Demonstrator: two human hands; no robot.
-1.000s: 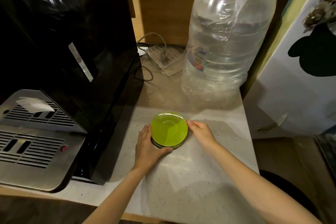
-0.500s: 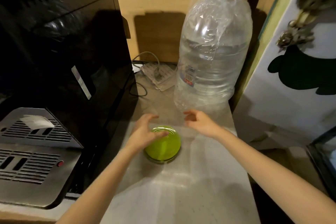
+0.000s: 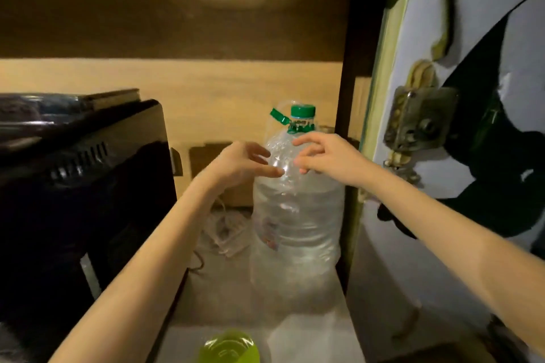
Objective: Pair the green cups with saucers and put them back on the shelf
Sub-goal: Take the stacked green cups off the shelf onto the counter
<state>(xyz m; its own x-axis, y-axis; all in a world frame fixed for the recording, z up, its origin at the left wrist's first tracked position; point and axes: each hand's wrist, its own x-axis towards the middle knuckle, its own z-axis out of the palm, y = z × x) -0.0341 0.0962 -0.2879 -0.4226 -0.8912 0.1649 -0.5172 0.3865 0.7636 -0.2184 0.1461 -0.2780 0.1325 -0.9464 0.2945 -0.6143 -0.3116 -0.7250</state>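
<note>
A stack of green saucers (image 3: 228, 348) lies on the pale countertop (image 3: 309, 342) at the bottom edge of the view, partly cut off. Both my hands are raised well above it, in front of the upper part of a big clear water bottle. My left hand (image 3: 241, 160) is empty with its fingers spread. My right hand (image 3: 327, 156) is also empty, fingers apart and loosely curled. The hands are a short gap apart. No green cup is in view.
The large water bottle (image 3: 298, 215) with a green cap stands at the back right of the counter. A black appliance (image 3: 79, 200) fills the left side. A power strip with cables (image 3: 227, 233) lies behind. A wooden shelf underside (image 3: 177, 3) is overhead; a white fridge side with magnets (image 3: 442, 127) stands right.
Both hands let go of the saucer stack and rose up in front of the bottle's shoulder. The view tilted upward, so the saucers slid to the bottom edge.
</note>
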